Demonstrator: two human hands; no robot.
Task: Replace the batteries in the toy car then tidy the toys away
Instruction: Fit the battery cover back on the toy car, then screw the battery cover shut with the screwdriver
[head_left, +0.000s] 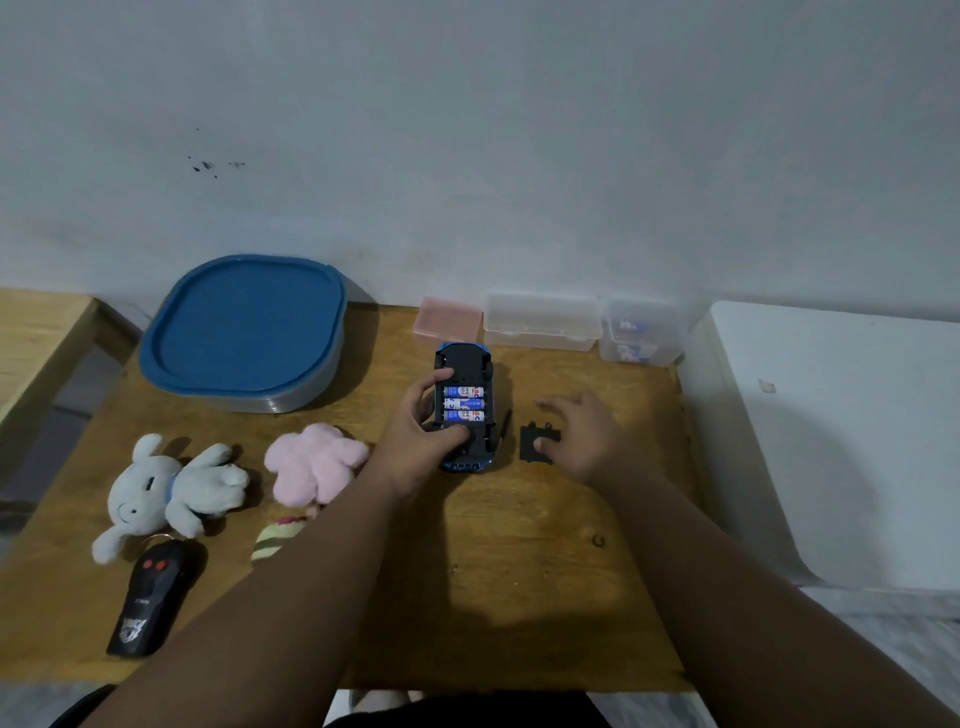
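The blue toy car (466, 358) lies upside down in the middle of the wooden table (519, 571), its black underside up. Three blue and white batteries (464, 404) sit side by side in its uncovered battery bay. My left hand (423, 441) grips the car from the left, thumb on its near end and fingers at its far side. The black battery cover (532, 444) lies flat on the table just right of the car. My right hand (582, 434) rests over the cover, thumb touching its right edge, fingers spread.
A large container with a blue lid (244, 332) stands at the back left. A pink box (447, 318) and two clear boxes (540, 322) line the back edge. A white plush rabbit (171, 488), pink plush (314, 462) and black remote (148, 597) lie at the left.
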